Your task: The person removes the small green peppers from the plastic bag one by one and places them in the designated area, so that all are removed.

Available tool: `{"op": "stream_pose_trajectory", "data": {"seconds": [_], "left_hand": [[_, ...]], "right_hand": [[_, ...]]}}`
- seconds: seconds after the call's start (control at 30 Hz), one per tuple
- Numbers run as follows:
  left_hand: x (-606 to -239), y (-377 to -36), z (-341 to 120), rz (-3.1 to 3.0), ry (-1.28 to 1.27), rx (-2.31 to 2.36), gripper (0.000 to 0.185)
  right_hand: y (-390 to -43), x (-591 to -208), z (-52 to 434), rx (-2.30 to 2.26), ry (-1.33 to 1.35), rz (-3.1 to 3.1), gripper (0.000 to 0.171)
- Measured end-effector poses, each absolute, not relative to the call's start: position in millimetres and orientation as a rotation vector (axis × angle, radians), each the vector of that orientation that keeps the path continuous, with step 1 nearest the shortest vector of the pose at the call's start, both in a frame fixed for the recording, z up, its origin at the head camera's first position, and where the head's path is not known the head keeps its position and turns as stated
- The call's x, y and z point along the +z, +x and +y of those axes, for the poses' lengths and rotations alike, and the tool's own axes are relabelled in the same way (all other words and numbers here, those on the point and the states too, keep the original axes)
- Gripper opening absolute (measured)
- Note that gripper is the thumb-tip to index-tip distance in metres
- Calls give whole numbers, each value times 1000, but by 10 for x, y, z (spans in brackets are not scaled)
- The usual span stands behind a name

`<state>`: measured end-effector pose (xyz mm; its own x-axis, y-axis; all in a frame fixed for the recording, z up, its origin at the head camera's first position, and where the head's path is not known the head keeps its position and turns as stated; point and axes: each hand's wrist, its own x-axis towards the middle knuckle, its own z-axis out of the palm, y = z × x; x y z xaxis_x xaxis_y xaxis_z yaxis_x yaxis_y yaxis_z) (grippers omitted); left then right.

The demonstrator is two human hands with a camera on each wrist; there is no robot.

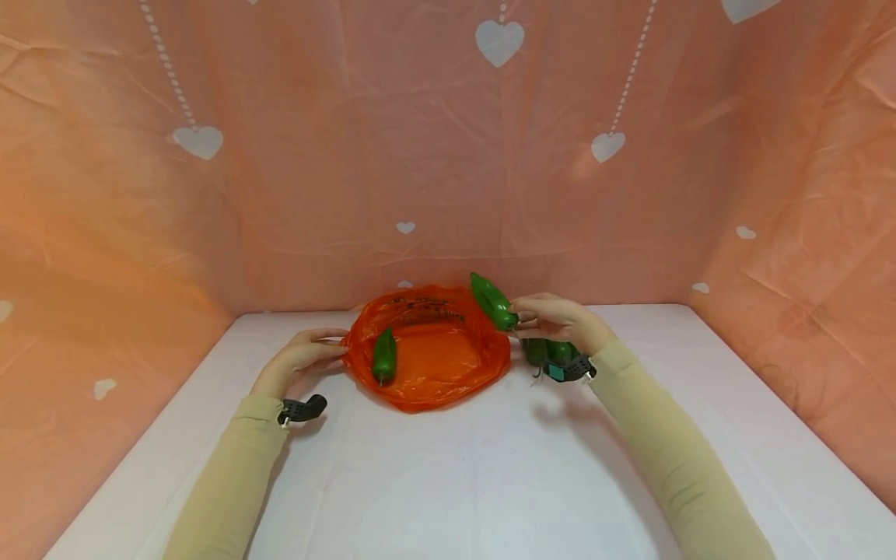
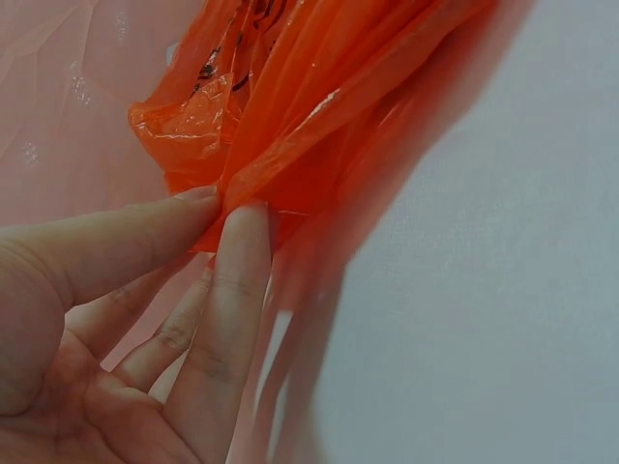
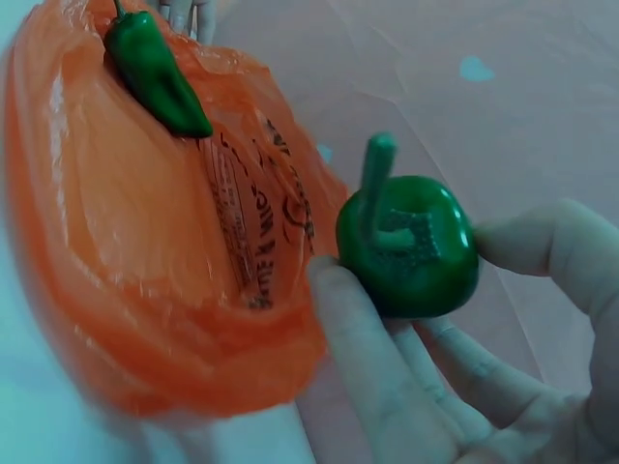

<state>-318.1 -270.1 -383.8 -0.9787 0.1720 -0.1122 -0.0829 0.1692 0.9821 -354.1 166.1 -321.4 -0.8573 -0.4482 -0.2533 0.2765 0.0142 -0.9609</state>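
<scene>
An orange-red plastic bag (image 1: 441, 393) with dark printing sits at the back of the table, its mouth spread wide. My left hand (image 1: 302, 358) pinches the bag's left rim between thumb and fingertips, as the left wrist view shows close up. One green pepper (image 1: 384, 358) lies inside the bag at its left side. Over the bag's right rim, my right hand (image 1: 556, 317) holds a second green pepper (image 1: 492, 302) near its stem end, the tip pointing up and left. In the right wrist view that held pepper (image 3: 416, 261) shows its stem toward the camera.
More green peppers (image 1: 537, 351) lie on the white table (image 1: 448, 474) right of the bag, partly hidden beneath my right hand and wrist. A pink-orange cloth backdrop with white hearts (image 1: 500, 43) rises behind and at both sides. Each wrist wears a black strap (image 1: 302, 409).
</scene>
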Motion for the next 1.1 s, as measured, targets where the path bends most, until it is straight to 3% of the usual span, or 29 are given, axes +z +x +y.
{"op": "stream_pose_trajectory", "data": {"seconds": [0.4,1.1], "left_hand": [[-3854,-3233,-2738,2176,92,1923,52],[-3847,-3235,-2737,2172,105,1920,50]], "right_hand": [[-3480,-3225,2005,-2022,-118,1664,61],[-3372,-3252,2668,-1984,-232,1815,62]]}}
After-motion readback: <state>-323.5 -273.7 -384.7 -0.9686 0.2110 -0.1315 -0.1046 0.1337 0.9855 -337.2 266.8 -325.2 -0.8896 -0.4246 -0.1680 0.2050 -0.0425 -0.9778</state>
